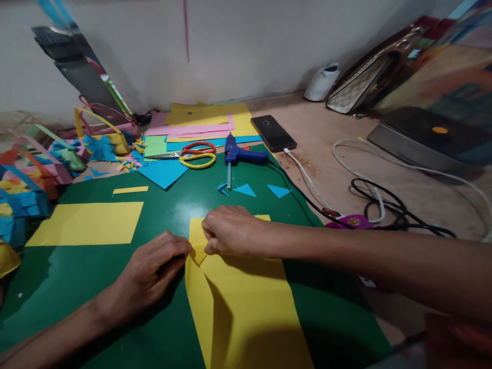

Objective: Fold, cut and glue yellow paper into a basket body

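A large sheet of yellow paper lies in front of me on the green mat, its left side lifted into a lengthwise fold. My left hand pinches the left edge of that paper near its far end. Across the sheet reaches my right arm, and my right hand is closed with its fingertips on the paper just beside the left hand's pinch. A small folded corner shows between the two hands. The right fingers partly hide the far end of the sheet.
A yellow sheet and blue scraps lie on the mat. Beyond are scissors, a blue glue gun, coloured paper and a phone. Small paper baskets stand left; cables run right.
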Demonstrator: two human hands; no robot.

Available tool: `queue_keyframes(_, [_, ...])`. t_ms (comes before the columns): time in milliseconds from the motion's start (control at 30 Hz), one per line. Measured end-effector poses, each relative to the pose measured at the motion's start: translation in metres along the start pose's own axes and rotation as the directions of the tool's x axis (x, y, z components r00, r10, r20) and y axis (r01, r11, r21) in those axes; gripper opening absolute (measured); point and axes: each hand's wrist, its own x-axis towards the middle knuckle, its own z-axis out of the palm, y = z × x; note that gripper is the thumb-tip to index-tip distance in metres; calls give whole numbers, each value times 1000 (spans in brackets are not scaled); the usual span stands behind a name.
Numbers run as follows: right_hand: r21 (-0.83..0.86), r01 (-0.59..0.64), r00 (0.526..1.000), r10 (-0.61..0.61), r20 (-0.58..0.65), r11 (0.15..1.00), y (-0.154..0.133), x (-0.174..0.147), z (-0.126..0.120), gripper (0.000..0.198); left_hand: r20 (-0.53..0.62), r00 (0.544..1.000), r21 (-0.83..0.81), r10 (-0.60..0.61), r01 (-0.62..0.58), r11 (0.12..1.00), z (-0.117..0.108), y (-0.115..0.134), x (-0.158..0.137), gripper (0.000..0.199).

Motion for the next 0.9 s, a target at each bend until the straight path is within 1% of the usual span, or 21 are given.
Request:
queue_keyframes(200, [7,-4,1000,5,-20,1000,-2,-2,2,27,28,999,33,-17,16,999,-2,1,0,16])
queue_keyframes(500, [-26,9,999,-10,-41,1000,-6,1,6,41,40,999,10,-27,27,1000,-3,1,1,16])
queue_keyframes(733, [-71,-21,999,18,-42,997,-13,0,5,42,79,994,-12,-71,72,997,-3,2,-1,18])
queue_keyframes(900, [-68,-43,999,43,-6,997,-10,3,4,42,85,994,-16,-76,78,997,-2,2,-1,16])
